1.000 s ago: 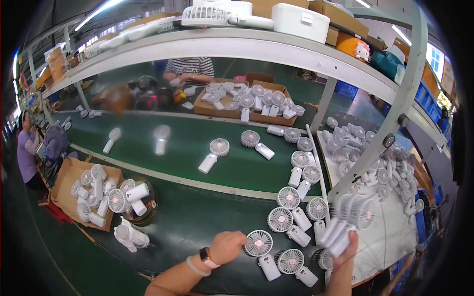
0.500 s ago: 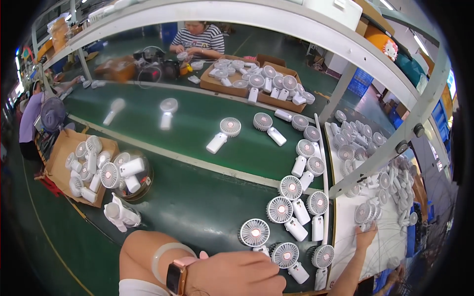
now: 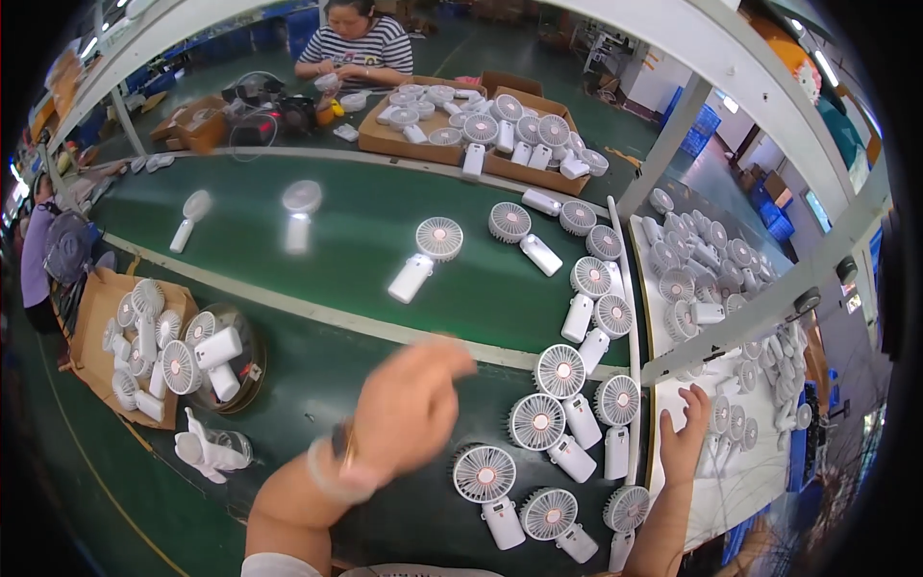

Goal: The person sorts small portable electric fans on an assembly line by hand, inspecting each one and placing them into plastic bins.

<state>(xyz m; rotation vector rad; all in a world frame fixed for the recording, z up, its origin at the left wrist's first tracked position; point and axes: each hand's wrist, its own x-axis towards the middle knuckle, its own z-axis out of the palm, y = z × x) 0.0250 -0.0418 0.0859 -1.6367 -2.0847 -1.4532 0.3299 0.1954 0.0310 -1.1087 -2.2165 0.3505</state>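
Note:
My left hand (image 3: 409, 409), with a watch and a band at the wrist, hangs over the dark green bench in front of the conveyor belt (image 3: 317, 245). Motion smears its fingers, and nothing shows in them. My right hand (image 3: 683, 438) is open over the white side table, its fingers apart, beside several standing white handheld fans (image 3: 735, 423). Between my hands, white fans lie in rows on the bench, including a near one (image 3: 484, 473). A white fan (image 3: 439, 238) lies on the belt beyond my left hand.
A carton of fans (image 3: 96, 308) and a round container of fans (image 3: 252, 370) stand at the left, near a white spray bottle (image 3: 207, 450). Across the belt, a person in a striped top (image 3: 361, 48) works behind a fan-filled carton (image 3: 380, 144). A slanted metal post (image 3: 740, 322) crosses the right side.
My left hand has risen from the near fans and moved forward and left. My right hand has drawn back left from the standing fans and opened. The view has shifted slightly.

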